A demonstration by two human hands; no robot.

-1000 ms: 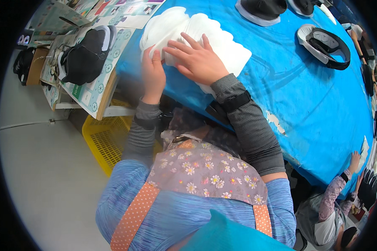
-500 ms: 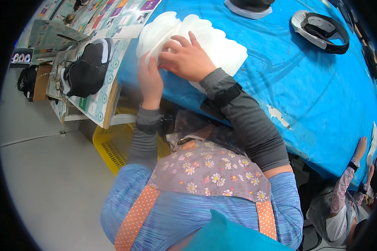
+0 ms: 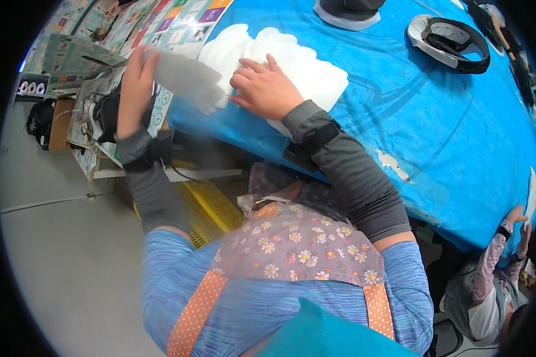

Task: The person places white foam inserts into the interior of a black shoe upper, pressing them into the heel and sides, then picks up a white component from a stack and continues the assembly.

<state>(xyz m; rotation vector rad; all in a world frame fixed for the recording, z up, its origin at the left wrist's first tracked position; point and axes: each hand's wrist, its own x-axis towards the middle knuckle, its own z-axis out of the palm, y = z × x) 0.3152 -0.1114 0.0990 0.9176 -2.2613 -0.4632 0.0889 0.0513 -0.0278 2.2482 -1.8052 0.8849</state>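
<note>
A fanned stack of white, insole-shaped sheets lies on the blue-covered table. My right hand rests on it, fingers bent and apart. To the left, my left hand pinches the far-left end of one thin sheet, smeared by motion and looking greyish. Its other end reaches the left edge of the stack; whether the two touch, I cannot tell. Behind my left hand and forearm, a black shoe upper is partly hidden on the side table.
Black-and-white shoe parts stand at the far right, with another black one at the far edge. Below the table sits a yellow basket. A co-worker's hand holds a pale piece at the right edge.
My left hand has moved left from the stack's near-left edge, carrying a sheet with it. My right hand stays on the stack. The black upper is now mostly covered.
</note>
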